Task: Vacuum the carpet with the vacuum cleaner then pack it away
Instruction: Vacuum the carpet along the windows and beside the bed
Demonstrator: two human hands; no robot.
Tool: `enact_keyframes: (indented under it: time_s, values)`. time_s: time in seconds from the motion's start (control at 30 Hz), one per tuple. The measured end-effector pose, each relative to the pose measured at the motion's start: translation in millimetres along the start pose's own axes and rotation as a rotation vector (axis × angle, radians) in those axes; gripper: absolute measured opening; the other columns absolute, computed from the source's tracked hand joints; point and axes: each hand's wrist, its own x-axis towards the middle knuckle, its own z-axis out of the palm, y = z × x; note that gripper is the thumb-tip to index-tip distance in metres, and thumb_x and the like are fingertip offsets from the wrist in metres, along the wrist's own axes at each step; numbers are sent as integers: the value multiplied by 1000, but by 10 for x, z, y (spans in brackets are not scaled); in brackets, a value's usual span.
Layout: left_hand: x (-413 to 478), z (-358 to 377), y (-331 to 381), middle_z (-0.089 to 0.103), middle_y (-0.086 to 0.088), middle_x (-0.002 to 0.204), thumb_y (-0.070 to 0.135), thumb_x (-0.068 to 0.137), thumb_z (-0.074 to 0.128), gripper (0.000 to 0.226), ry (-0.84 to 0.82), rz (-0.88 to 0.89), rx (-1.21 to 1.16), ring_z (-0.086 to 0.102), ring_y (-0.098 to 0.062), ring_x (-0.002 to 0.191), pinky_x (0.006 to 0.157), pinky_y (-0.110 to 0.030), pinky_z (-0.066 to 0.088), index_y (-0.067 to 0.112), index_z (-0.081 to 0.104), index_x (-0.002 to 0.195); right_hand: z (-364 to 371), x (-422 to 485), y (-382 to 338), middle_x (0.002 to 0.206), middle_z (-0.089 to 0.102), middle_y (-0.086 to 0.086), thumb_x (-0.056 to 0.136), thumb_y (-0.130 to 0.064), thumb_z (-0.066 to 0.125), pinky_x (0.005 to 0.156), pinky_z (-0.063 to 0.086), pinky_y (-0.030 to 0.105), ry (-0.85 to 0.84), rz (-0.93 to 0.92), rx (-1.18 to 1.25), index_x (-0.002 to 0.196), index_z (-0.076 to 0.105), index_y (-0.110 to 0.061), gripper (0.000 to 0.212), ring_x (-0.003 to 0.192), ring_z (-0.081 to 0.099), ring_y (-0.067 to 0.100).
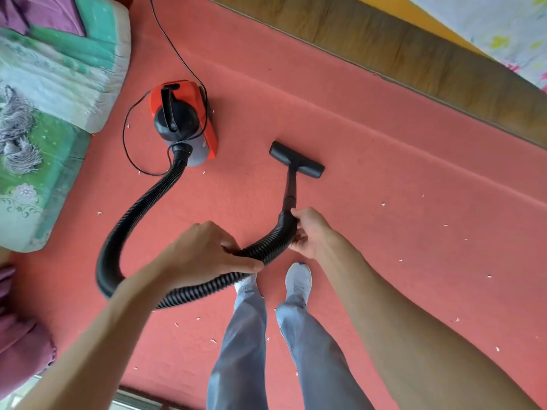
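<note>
A small red and black vacuum cleaner (185,122) stands on the salmon-red carpet (384,179). Its black ribbed hose (133,208) loops left and back toward me. My left hand (204,253) grips the hose in the middle of the view. My right hand (309,229) holds the hose end where it joins the short black tube. The flat black floor nozzle (296,159) rests on the carpet ahead of my right hand. Small white scraps (383,204) lie scattered over the carpet.
A thin black power cord (174,51) runs from the vacuum toward the top of the view. A green and white floor mattress (53,113) lies at the left, a brown cushion (414,60) along the upper right. My feet in white shoes (298,281) stand below the hose.
</note>
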Motion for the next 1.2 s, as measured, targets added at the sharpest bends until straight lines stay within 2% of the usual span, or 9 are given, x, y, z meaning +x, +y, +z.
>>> enact_keyframes:
  time_s: [0.1, 0.23, 0.4, 0.5, 0.7, 0.83, 1.0, 1.13, 1.2]
  values:
    - [-94, -379, 16, 59, 8, 49, 62, 66, 78, 31, -8, 18, -20, 49, 0, 44, 44, -13, 36, 31, 79, 67, -31, -109, 210, 88, 62, 13, 98, -15, 50, 58, 54, 29, -101, 76, 183, 119, 58, 2, 29, 74, 60, 21]
    - [-70, -577, 101, 62, 7, 51, 63, 67, 78, 30, -42, 52, 94, 51, 0, 45, 43, -12, 37, 33, 79, 68, 73, -123, 275, 87, 61, 14, 98, -11, 50, 70, 54, 32, -145, 77, 312, 118, 57, 5, 27, 74, 60, 21]
    - [100, -395, 132, 66, -6, 59, 67, 72, 67, 47, 113, 79, 212, 62, -19, 60, 54, -35, 48, 22, 77, 73, 163, 54, -24, 89, 59, 14, 99, -12, 49, 58, 53, 31, -48, 3, 283, 125, 54, 3, 30, 71, 60, 21]
    - [167, -267, 212, 64, -10, 59, 64, 76, 68, 51, 118, 97, 228, 62, -29, 61, 53, -40, 50, 14, 75, 71, 142, 74, -124, 85, 59, 13, 99, -12, 48, 61, 53, 31, -30, 2, 283, 122, 54, 2, 27, 69, 58, 21]
    - [54, -662, 300, 64, -9, 59, 77, 61, 66, 59, -27, 96, 360, 51, -19, 50, 50, -35, 44, 21, 77, 74, 168, -94, 274, 82, 57, 13, 101, -11, 42, 92, 48, 35, -193, 143, 468, 104, 55, 4, 20, 73, 56, 21]
    - [35, -871, 449, 64, -9, 61, 82, 56, 57, 66, -21, 128, 415, 59, -25, 58, 51, -37, 48, 22, 77, 75, 280, -123, 218, 78, 59, 13, 102, -11, 39, 78, 50, 35, -218, 125, 489, 92, 57, 3, 24, 72, 57, 22]
    - [250, -854, 491, 49, -4, 55, 68, 75, 63, 57, 118, 121, 462, 53, -26, 57, 49, -31, 38, 12, 68, 66, 379, 139, -182, 88, 58, 14, 101, -11, 42, 73, 50, 34, -142, 29, 507, 95, 56, 1, 20, 76, 57, 23]
    - [432, -854, 356, 39, -3, 56, 63, 79, 64, 59, 40, 143, 421, 42, -25, 53, 47, -31, 29, 11, 48, 55, 459, 302, -240, 97, 59, 13, 99, -13, 48, 59, 51, 35, -37, 14, 434, 112, 55, -1, 19, 75, 61, 23]
    - [487, -1031, 276, 42, -2, 55, 64, 77, 66, 58, -36, 169, 424, 44, -25, 53, 48, -30, 32, 9, 57, 59, 556, 283, -81, 91, 59, 12, 98, -13, 46, 56, 52, 30, -26, 36, 434, 111, 55, -1, 19, 73, 60, 21]
